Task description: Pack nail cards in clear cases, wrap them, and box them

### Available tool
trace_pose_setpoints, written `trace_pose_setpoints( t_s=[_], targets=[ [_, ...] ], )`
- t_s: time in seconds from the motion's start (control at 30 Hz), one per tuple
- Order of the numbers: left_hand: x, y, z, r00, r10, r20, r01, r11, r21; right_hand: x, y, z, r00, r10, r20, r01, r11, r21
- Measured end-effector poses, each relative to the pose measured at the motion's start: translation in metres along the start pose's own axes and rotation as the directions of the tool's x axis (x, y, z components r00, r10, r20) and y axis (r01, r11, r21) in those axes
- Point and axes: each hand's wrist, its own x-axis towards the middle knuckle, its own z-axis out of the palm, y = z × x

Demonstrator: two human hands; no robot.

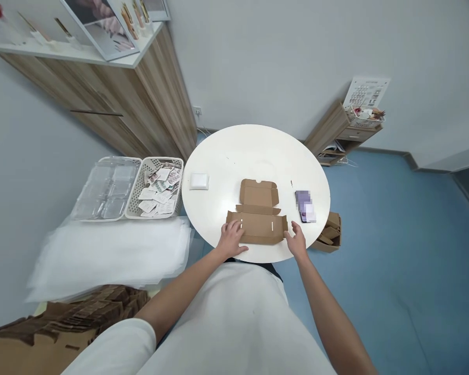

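A brown cardboard box blank (259,229) lies unfolded on the round white table (254,140), its lid panel stretching away from me and its side flaps partly raised. My left hand (231,238) rests on its near left corner, fingers spread over the left flap and thumb apart. At the opposite end, my right hand (296,240) is beside the right flap, fingers apart, with the thumb at the flap's edge. Two small white slots show in the near panel. Neither hand is closed around the cardboard.
A white packet (199,181) lies at the table's left, a phone (305,206) at its right. Left of the table are a basket of cards (130,208), clear plastic trays (111,182), white sheets (113,255) and stacked cardboard (97,312). A cardboard carton (336,242) stands on the floor.
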Motion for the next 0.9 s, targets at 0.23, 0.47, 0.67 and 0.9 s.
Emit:
trace_pose_setpoints(
  t_s=[0.23,0.47,0.67,0.9],
  targets=[
    [0.009,0.002,0.008,0.994,0.019,0.107,-0.028,0.997,0.076,0.014,-0.018,-0.002,0.999,-0.032,0.011,0.032,0.999,-0.015],
    [0.013,0.003,0.011,0.992,-0.035,0.125,0.025,0.996,0.085,0.052,-0.033,-0.003,0.993,-0.034,0.115,0.037,0.999,-0.027],
    [0.014,0.006,0.011,0.987,-0.087,0.138,0.07,0.99,0.125,0.097,-0.045,0.013,0.982,-0.015,0.187,0.012,1.0,0.016],
    [0.031,0.01,0.001,0.98,-0.126,0.153,0.098,0.979,0.18,0.128,-0.048,0.03,0.972,-0.027,0.235,0.016,0.999,0.048]
  ],
)
